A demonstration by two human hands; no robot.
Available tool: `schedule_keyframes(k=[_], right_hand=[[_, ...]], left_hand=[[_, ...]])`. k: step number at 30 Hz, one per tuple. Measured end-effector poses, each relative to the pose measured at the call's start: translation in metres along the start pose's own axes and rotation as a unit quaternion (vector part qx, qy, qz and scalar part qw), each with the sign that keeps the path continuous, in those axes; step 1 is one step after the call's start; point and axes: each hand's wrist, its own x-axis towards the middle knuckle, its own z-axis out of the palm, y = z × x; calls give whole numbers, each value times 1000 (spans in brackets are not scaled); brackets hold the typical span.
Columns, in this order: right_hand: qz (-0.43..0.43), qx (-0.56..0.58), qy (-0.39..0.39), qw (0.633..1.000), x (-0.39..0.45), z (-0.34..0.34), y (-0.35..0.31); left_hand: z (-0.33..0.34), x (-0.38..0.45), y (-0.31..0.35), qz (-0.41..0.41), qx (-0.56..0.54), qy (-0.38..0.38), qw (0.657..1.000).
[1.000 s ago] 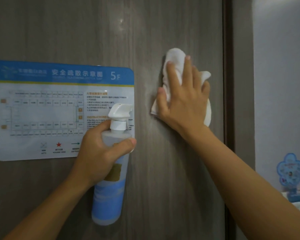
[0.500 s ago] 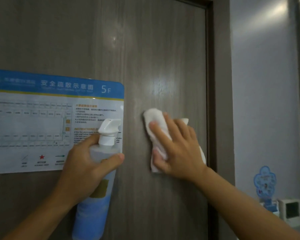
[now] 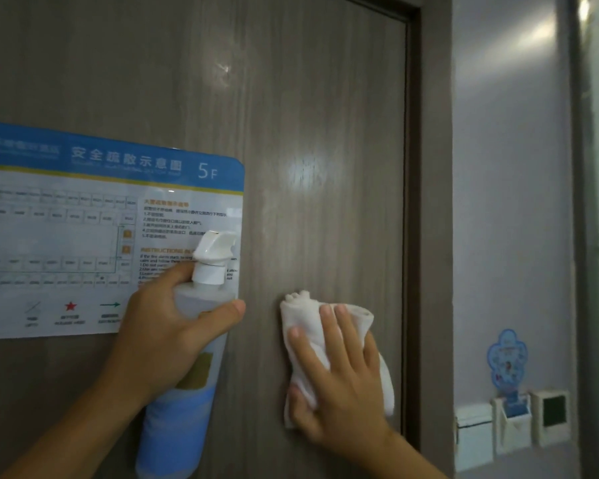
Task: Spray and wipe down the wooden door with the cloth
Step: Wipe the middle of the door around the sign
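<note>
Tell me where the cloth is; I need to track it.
The white cloth is low on the wooden door, under the right hand, right of the spray bottle.

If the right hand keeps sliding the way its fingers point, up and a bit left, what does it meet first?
Probably only bare wooden door. The right hand presses the cloth flat; its line looks to pass right of the evacuation sign, though that margin is hard to judge.

I am raising both forearms from the lower edge, angled up and inward; my left hand (image 3: 163, 340) is wrapping round the spray bottle (image 3: 184, 375), thumb lying across its front, fingers hidden behind it; my right hand (image 3: 339, 382) is pressing flat on the cloth (image 3: 308, 316), fingers spread and pointing up, thumb hooking its lower edge.
</note>
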Motion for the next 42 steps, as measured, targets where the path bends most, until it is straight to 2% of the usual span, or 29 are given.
schedule_keyframes(k=[5, 10, 13, 18, 22, 25, 27, 30, 34, 37, 40, 42], right_hand=[[21, 11, 9, 1000, 23, -5, 15], [171, 45, 72, 982, 125, -24, 41], [199, 33, 96, 975, 156, -26, 49], [180, 26, 121, 976, 120, -16, 44], [145, 40, 106, 983, 36, -5, 26], [58, 12, 62, 996, -34, 7, 14], [-3, -1, 32, 999, -50, 7, 22], [-25, 13, 9, 1000, -24, -6, 46], [129, 64, 75, 987, 72, -23, 62], [174, 19, 94, 980, 137, -27, 53], [169, -12, 99, 981, 149, -23, 29], [106, -16, 88, 990, 126, -18, 8]], left_hand=[[1, 0, 0, -7, -8, -1, 1000], [0, 0, -2, -11, -14, -10, 1000], [0, 1, -3, -12, -15, -2, 1000], [0, 0, -1, -17, -19, -2, 1000], [-1, 0, -1, -23, -15, 2, 1000], [0, 0, -1, -26, -15, 2, 1000], [0, 0, -1, -24, -15, -1, 1000], [-1, 1, -1, -20, -11, -3, 1000], [0, 1, 0, -18, -12, -6, 1000], [1, 1, 1, -21, -15, -6, 1000], [1, 2, 0, -21, -12, 2, 1000], [2, 2, -1, -22, -15, 11, 1000]])
